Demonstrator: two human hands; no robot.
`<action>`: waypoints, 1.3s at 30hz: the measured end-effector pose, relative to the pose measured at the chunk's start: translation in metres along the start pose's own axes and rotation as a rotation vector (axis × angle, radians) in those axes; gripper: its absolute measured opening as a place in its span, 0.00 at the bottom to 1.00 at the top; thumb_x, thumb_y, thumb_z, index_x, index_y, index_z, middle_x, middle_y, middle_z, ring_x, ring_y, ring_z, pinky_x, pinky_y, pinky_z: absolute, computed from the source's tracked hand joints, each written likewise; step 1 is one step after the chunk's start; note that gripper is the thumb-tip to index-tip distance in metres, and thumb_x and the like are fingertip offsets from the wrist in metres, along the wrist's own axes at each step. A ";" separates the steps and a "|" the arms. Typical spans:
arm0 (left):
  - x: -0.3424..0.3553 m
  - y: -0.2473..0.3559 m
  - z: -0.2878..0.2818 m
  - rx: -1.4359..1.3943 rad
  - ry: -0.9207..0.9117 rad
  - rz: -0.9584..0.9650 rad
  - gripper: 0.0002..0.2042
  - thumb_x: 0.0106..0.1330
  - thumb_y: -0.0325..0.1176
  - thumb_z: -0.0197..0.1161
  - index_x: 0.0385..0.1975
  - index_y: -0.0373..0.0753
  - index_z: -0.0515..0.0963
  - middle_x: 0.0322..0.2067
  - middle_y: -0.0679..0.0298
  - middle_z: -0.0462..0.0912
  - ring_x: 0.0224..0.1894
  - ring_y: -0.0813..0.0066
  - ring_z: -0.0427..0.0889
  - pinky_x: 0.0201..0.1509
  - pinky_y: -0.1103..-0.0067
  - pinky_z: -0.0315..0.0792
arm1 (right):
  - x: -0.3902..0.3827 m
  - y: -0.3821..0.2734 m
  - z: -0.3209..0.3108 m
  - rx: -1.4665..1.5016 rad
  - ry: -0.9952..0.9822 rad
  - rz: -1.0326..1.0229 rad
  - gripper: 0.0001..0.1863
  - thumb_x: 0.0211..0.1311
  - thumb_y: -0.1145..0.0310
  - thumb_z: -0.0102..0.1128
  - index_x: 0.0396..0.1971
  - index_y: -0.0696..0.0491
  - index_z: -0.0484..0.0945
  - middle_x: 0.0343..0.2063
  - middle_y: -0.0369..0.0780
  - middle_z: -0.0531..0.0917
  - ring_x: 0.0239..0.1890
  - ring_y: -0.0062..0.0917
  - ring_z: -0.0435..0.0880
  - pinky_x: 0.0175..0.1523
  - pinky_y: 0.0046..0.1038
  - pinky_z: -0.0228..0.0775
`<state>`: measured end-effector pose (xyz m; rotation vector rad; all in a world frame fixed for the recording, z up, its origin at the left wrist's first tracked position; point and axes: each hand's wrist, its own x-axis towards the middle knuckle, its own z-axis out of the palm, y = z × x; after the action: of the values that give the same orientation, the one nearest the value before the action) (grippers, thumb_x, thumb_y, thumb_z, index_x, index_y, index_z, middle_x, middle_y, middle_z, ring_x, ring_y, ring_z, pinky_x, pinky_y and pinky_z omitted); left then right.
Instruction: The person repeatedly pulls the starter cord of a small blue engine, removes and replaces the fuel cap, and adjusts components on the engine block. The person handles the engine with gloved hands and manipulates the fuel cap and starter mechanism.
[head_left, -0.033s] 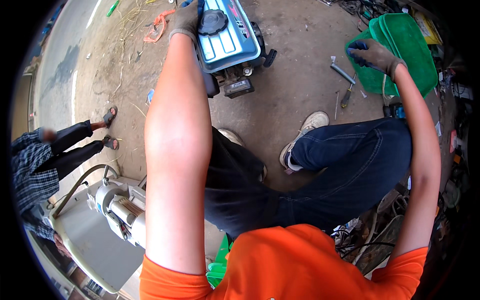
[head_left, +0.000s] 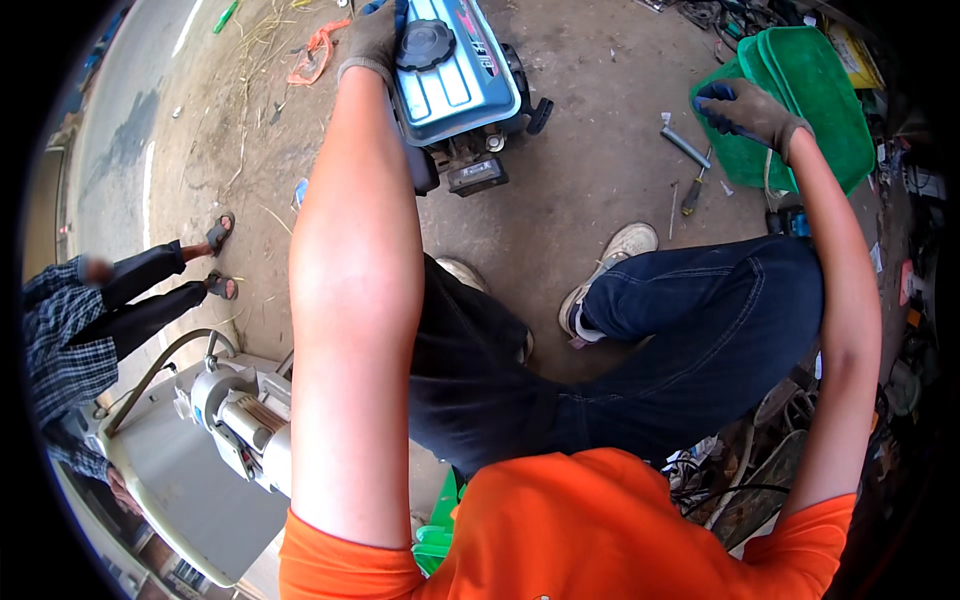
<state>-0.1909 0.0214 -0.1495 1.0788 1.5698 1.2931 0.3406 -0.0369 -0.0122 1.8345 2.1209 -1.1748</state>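
My left hand (head_left: 372, 40), in a grey and blue glove, grips the left side of a blue-topped small engine machine (head_left: 455, 92) at the top centre, beside its black cap (head_left: 424, 45). My right hand (head_left: 748, 115), gloved the same way, has curled fingers at the left edge of stacked green plastic trays (head_left: 835, 130) at the upper right; what it holds, if anything, is hidden. Near it on the ground lie a grey metal tube (head_left: 685, 145) and a yellow-and-black screwdriver (head_left: 692, 197).
Another person (head_left: 70, 340) in a plaid shirt is at the left, a hand on a pale metal stand (head_left: 170, 480) carrying a silver motor machine (head_left: 245, 415). Orange plastic scrap (head_left: 312, 55) and straw lie on the ground. Cluttered parts (head_left: 900, 390) line the right side. A road (head_left: 135, 120) runs at far left.
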 end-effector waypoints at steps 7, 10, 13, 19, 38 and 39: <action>0.007 -0.010 -0.015 0.078 0.005 0.037 0.19 0.71 0.47 0.64 0.46 0.35 0.82 0.39 0.60 0.86 0.37 0.72 0.83 0.41 0.75 0.78 | 0.005 0.005 -0.005 0.017 -0.035 -0.006 0.20 0.66 0.54 0.64 0.41 0.59 0.84 0.27 0.36 0.83 0.29 0.19 0.80 0.37 0.25 0.75; 0.004 -0.006 -0.009 0.047 0.017 0.053 0.20 0.71 0.47 0.64 0.48 0.35 0.81 0.40 0.61 0.86 0.38 0.72 0.83 0.43 0.75 0.78 | 0.004 0.005 -0.002 0.052 0.006 0.005 0.21 0.65 0.54 0.65 0.42 0.59 0.84 0.28 0.37 0.84 0.29 0.19 0.80 0.38 0.25 0.75; -0.002 0.002 0.013 0.005 0.003 0.006 0.20 0.71 0.47 0.64 0.50 0.35 0.81 0.41 0.61 0.86 0.40 0.72 0.83 0.44 0.76 0.78 | 0.002 0.018 -0.009 0.035 0.039 0.016 0.21 0.64 0.53 0.65 0.42 0.58 0.84 0.29 0.38 0.85 0.30 0.19 0.81 0.38 0.25 0.76; -0.006 -0.007 -0.023 -0.006 -0.004 0.011 0.20 0.70 0.46 0.66 0.50 0.35 0.81 0.41 0.62 0.86 0.40 0.73 0.83 0.44 0.77 0.78 | 0.021 0.006 0.010 0.060 -0.016 -0.039 0.22 0.64 0.53 0.65 0.43 0.58 0.84 0.29 0.38 0.85 0.30 0.20 0.82 0.38 0.25 0.76; -0.021 0.021 0.011 0.157 0.106 -0.064 0.21 0.70 0.50 0.65 0.47 0.36 0.82 0.39 0.64 0.85 0.36 0.75 0.82 0.41 0.77 0.77 | 0.001 0.003 -0.006 0.011 0.024 -0.021 0.20 0.68 0.54 0.63 0.39 0.59 0.83 0.27 0.36 0.83 0.27 0.18 0.79 0.35 0.25 0.75; -0.020 0.020 0.008 0.171 0.111 -0.053 0.21 0.70 0.50 0.65 0.47 0.36 0.82 0.38 0.64 0.85 0.35 0.76 0.81 0.41 0.77 0.77 | 0.000 0.002 -0.005 0.009 0.025 -0.020 0.20 0.67 0.54 0.63 0.39 0.60 0.83 0.27 0.36 0.83 0.27 0.19 0.79 0.35 0.25 0.74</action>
<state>-0.1744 0.0069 -0.1291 1.0777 1.8072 1.2178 0.3441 -0.0334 -0.0097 1.8455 2.1556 -1.1740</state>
